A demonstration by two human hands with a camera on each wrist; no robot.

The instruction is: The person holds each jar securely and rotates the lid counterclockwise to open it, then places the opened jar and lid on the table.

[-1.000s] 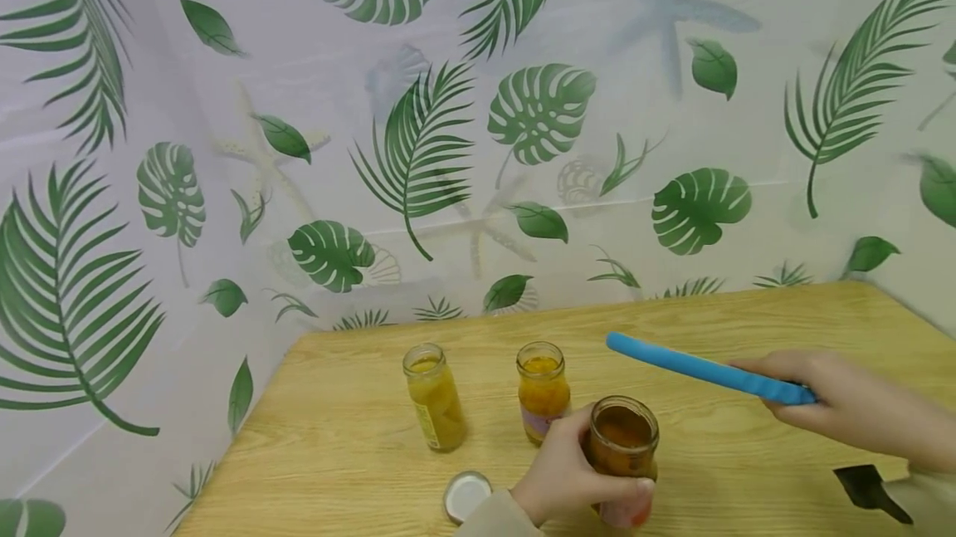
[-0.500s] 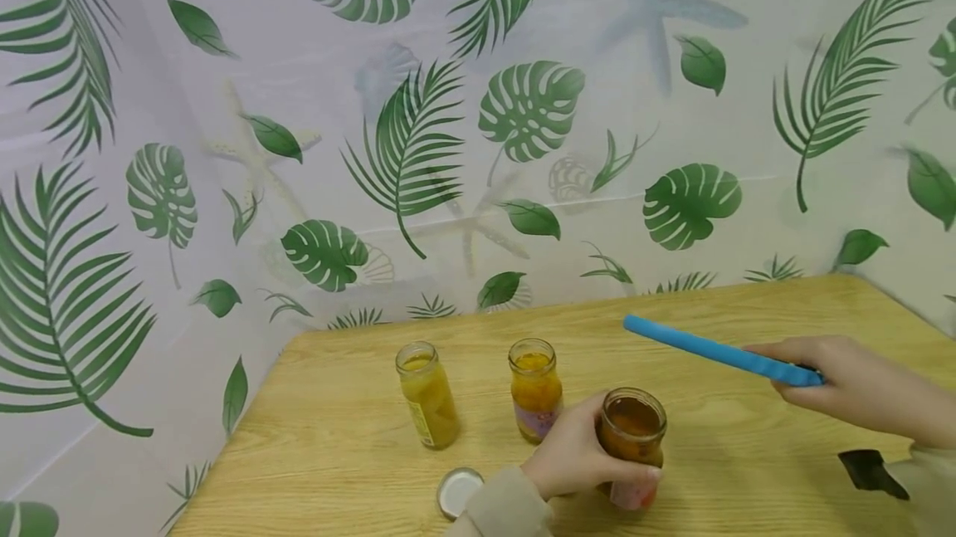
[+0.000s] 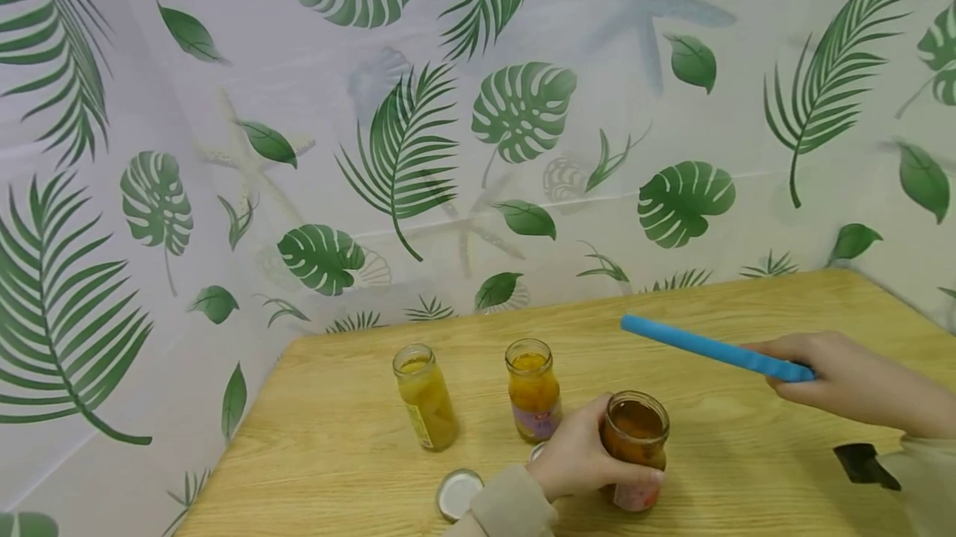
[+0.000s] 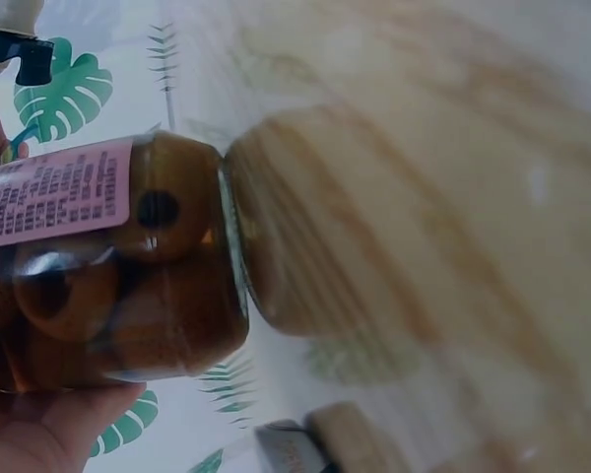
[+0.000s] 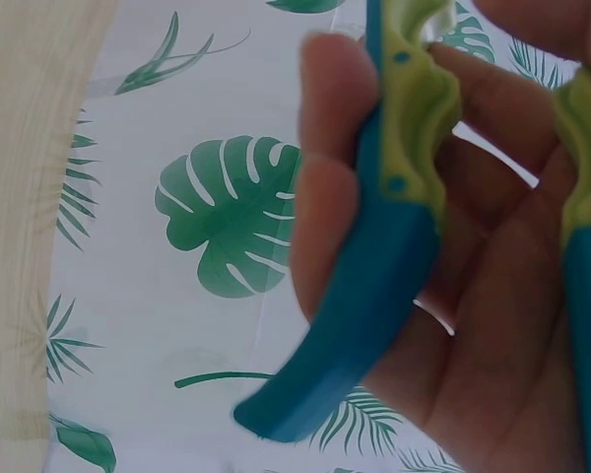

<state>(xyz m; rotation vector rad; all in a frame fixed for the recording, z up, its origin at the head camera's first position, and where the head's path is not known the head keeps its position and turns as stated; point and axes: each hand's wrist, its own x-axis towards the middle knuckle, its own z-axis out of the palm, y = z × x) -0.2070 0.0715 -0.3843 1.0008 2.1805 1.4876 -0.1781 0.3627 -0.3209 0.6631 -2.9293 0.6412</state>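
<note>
My left hand grips an open glass jar of brown fruit with a pink label, standing on the wooden table. In the left wrist view the jar fills the left side, with my palm under it. My right hand holds blue tongs above the table, pointing up and left, to the right of the jar. In the right wrist view the tongs show blue arms with yellow-green grips, pinched between my fingers.
Two more open jars of yellow fruit stand further back, one at the left and one in the middle. A white lid lies by my left sleeve. A leaf-patterned curtain walls the table's back and left.
My right hand has lifted the tongs slightly and drawn them a little right. My left hand keeps its hold on the brown jar, which stays almost in place.
</note>
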